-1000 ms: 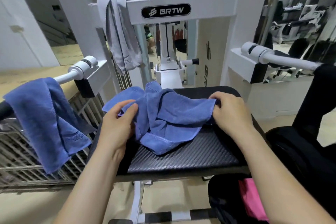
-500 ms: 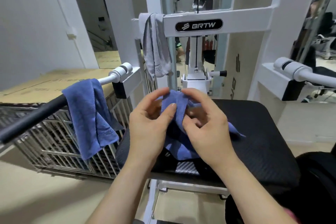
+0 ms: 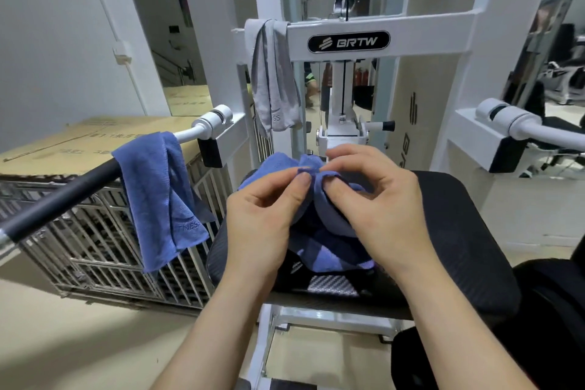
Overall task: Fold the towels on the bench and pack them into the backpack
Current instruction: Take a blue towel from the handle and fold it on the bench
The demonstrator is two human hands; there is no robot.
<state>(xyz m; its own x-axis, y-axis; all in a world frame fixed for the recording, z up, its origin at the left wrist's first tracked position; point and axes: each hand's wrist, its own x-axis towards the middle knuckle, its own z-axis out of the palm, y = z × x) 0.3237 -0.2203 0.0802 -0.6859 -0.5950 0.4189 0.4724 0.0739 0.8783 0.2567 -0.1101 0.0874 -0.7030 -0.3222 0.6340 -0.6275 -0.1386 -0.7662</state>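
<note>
The left grip (image 3: 262, 215) pinches the bunched top edge of a blue towel (image 3: 329, 258) between thumb and forefinger. The right grip (image 3: 380, 209) pinches the same edge just beside it, so the two sets of fingertips almost meet. The right's remaining fingers are loosely curled. The towel is gathered up between both hands over the middle of the black padded tabletop (image 3: 459, 247), and its lower folds reach down onto the pad. To the left, a second blue towel (image 3: 161, 199) hangs over a black-and-white bar (image 3: 60, 199) of the machine, well apart from the hands. A grey towel (image 3: 272, 79) is draped over the white crossbeam (image 3: 427, 32) above, next to the BRTW badge. Behind the bar stands a wire cage (image 3: 95, 247) with flat cardboard (image 3: 79, 142) lying on top. A black bag (image 3: 554, 310) sits low at the right, beside the tabletop, and I can't make out its opening from here.
</note>
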